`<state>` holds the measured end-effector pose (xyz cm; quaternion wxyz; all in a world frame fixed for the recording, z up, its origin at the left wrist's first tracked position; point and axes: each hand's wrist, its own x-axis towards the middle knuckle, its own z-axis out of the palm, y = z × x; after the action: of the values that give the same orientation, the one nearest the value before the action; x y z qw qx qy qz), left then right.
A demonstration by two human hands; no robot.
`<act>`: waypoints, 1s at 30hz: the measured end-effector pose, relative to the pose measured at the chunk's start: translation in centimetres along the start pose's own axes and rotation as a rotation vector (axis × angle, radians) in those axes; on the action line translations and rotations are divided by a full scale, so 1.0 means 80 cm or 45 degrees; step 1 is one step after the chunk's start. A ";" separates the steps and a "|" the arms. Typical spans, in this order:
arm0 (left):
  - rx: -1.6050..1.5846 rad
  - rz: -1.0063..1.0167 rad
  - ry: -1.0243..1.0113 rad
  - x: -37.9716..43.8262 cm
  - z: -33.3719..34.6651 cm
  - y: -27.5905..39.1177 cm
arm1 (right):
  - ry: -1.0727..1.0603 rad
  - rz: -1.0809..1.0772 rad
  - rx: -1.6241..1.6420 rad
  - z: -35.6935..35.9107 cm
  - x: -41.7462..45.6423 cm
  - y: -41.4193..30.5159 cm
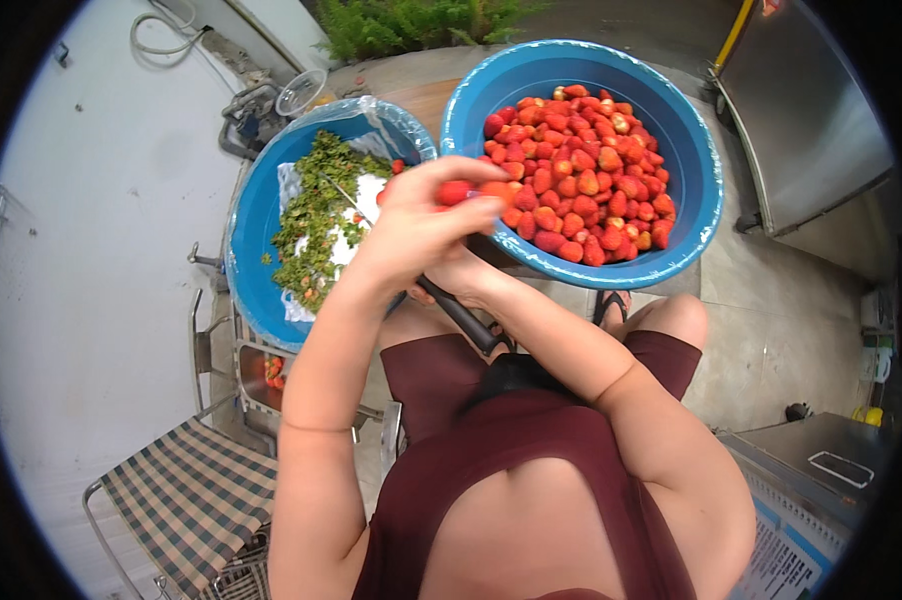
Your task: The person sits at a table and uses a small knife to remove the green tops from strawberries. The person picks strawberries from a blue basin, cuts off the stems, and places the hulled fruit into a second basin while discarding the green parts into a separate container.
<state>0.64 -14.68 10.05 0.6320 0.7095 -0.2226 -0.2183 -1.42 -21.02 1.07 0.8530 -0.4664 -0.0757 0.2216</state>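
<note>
My left hand (428,217) reaches over the near left rim of a blue basin of hulled strawberries (582,274). Its thumb and fingers curl around a red strawberry (454,193), and a blurred orange-red strawberry (500,193) shows at the fingertips. Beneath that wrist, my right hand (458,271), partly hidden, grips the black handle of a knife (458,315). The thin blade points up and left, over a second blue basin (252,225) lined with clear plastic. Green strawberry tops (304,217) lie inside it on white material.
A metal tray (252,375) with some strawberries sits low on the left, near a checked folding chair (195,495). A clear plastic tub (301,91) stands behind the left basin. Pipes run along the white wall (120,262). On the right is a stainless steel cabinet (811,112).
</note>
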 end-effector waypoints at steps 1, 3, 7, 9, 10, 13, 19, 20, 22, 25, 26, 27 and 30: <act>0.146 -0.235 -0.131 0.017 0.018 0.002 | -0.015 -0.088 0.144 -0.002 0.004 0.012; 0.080 -0.306 -0.301 0.048 0.056 -0.006 | -0.005 -0.130 0.281 -0.008 0.015 0.031; -0.158 -0.384 -0.210 0.085 0.112 -0.011 | 0.063 -0.038 0.335 -0.011 0.021 0.034; -0.149 -0.272 -0.181 0.082 0.114 0.003 | 0.060 0.015 0.376 -0.012 0.018 0.031; -0.143 -0.221 -0.167 0.079 0.112 0.007 | 0.059 -0.035 0.386 -0.013 0.020 0.036; -0.218 0.257 -0.062 0.063 0.079 0.008 | 0.084 0.038 0.380 -0.010 0.014 0.012; -0.177 0.705 0.840 0.005 -0.101 0.006 | 0.176 -0.059 0.301 0.004 -0.002 0.006; -0.082 0.641 0.977 0.000 -0.134 -0.014 | 0.131 -0.090 0.333 0.005 0.001 0.012; 0.338 0.362 0.985 0.005 -0.186 -0.076 | 0.106 -0.139 0.373 0.004 0.003 0.018; 0.800 -0.021 0.534 0.022 -0.208 -0.162 | 0.153 -0.172 0.360 0.010 0.000 0.018; 0.849 -0.167 0.433 0.032 -0.194 -0.169 | 0.138 -0.176 0.343 0.004 0.000 0.019; 1.054 -0.170 0.376 0.036 -0.189 -0.177 | 0.111 -0.178 0.331 0.002 0.000 0.019; 1.368 -0.258 0.248 0.054 -0.177 -0.188 | 0.125 -0.167 0.283 0.006 0.000 0.018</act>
<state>13.13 -4.38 -3.50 0.1747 0.9669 -0.1736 -0.0672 -2.01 -19.97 0.10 0.9148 -0.3732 -0.0394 0.1493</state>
